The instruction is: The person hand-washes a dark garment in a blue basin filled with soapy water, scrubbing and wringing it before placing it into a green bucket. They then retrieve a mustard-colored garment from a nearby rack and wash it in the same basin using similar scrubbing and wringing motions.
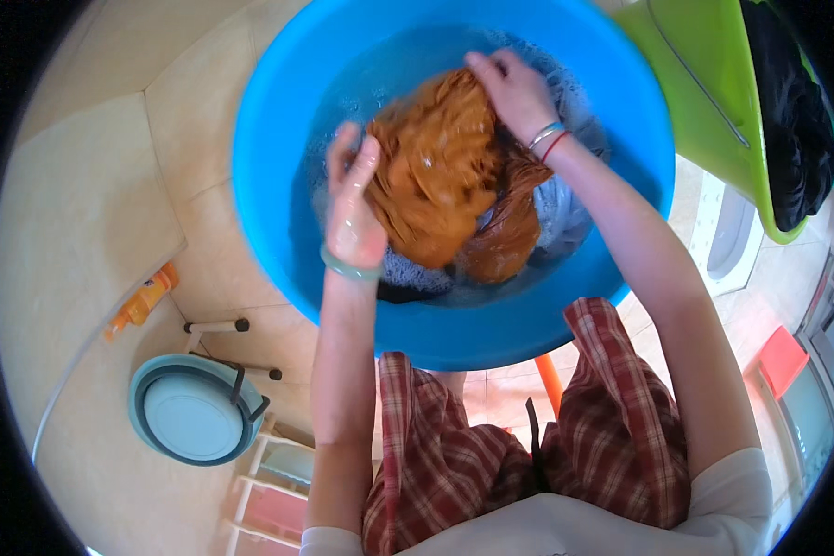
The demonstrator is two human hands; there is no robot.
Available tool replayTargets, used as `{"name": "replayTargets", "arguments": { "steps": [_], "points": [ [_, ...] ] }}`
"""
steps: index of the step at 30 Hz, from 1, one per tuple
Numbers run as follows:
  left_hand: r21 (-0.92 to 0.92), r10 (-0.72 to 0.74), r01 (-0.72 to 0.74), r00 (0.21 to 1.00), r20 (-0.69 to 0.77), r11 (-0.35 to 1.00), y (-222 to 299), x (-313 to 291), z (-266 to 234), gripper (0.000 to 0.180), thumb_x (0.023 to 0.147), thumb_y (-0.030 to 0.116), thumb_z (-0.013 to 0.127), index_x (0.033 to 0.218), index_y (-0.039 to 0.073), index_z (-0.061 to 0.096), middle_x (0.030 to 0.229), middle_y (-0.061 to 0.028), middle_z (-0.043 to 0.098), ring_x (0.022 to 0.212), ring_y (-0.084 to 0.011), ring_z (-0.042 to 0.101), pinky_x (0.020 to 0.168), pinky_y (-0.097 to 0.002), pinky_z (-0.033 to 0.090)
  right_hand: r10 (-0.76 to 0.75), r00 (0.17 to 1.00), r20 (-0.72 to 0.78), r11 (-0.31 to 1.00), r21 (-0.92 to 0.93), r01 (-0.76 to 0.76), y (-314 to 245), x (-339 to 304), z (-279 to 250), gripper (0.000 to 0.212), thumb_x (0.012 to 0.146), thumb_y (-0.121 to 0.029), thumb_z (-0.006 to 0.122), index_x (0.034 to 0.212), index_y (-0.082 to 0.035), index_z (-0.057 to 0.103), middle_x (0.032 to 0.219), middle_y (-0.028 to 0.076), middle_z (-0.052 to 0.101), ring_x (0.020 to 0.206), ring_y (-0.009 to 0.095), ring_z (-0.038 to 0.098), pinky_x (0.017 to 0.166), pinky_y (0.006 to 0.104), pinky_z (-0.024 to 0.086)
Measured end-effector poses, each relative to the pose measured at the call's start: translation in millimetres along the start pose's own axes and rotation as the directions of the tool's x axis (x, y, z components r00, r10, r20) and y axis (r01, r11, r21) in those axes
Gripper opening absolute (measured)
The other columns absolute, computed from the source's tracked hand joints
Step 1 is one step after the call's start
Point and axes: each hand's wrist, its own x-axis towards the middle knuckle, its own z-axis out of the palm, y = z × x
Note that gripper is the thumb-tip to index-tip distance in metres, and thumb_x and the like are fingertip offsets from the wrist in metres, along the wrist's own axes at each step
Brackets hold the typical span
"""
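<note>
A wet brown garment (435, 176) is bunched up in a big blue basin (445, 338) of sudsy water. At its upper right, my right hand (519, 97) is closed on the cloth, thumb toward the upper edge. My left hand (354, 208) is at the garment's left side, wet, its thumb and forefinger apart and nothing seen between them. Its other fingers are partly hidden and slightly blurred. Grey-blue cloth (565, 204) lies in the water to the right of the brown garment, and a dark piece (408, 293) shows below it, near foam.
At the upper right, a green bucket (704, 74) with a wire handle holds black cloth (786, 120). A white squat toilet (725, 232) is below it. To the left are an orange bottle (143, 298), a folded blue-grey basin (193, 419) and a small rack (259, 482).
</note>
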Motion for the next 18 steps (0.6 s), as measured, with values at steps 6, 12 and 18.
{"name": "replayTargets", "arguments": {
  "steps": [6,12,18],
  "points": [
    [0.307,0.175,-0.214,0.973,0.148,0.927,-21.2,56.1,-32.9,0.079,0.085,-0.008,0.060,0.153,0.011,0.025,0.145,-0.0150,0.044,0.129,-0.0275,0.048,0.107,-0.0400,0.043,-0.424,0.846,0.322,0.725,-0.439,0.531,-4.2,-20.0,35.7,0.059,0.094,-0.047,0.058,0.139,-0.011,0.045,0.136,0.020,0.048,0.114,0.040,0.058,0.089,0.0465,0.053],
    [-0.236,0.000,0.011,0.999,0.045,0.972,-35.0,61.7,-24.9,0.072,0.088,-0.001,0.056,0.152,0.010,0.027,0.143,-0.0142,0.047,0.129,-0.0303,0.048,0.107,-0.0429,0.043,-0.184,0.973,0.137,0.927,-0.306,0.218,-18.5,-4.9,44.3,0.040,0.093,-0.033,0.061,0.121,-0.006,0.057,0.119,0.020,0.056,0.098,0.037,0.064,0.081,0.0455,0.055],
    [-0.141,0.003,0.020,0.988,0.156,0.990,-1.9,15.8,0.3,0.040,0.104,0.023,0.046,0.144,0.021,0.042,0.130,-0.0130,0.057,0.113,-0.0252,0.057,0.098,-0.0431,0.049,-0.806,0.526,0.273,0.526,-0.078,0.847,-83.7,-133.2,29.0,0.017,0.076,-0.025,0.068,0.085,-0.014,0.057,0.091,0.003,0.051,0.079,0.017,0.061,0.060,0.0274,0.054]
  ]
}}
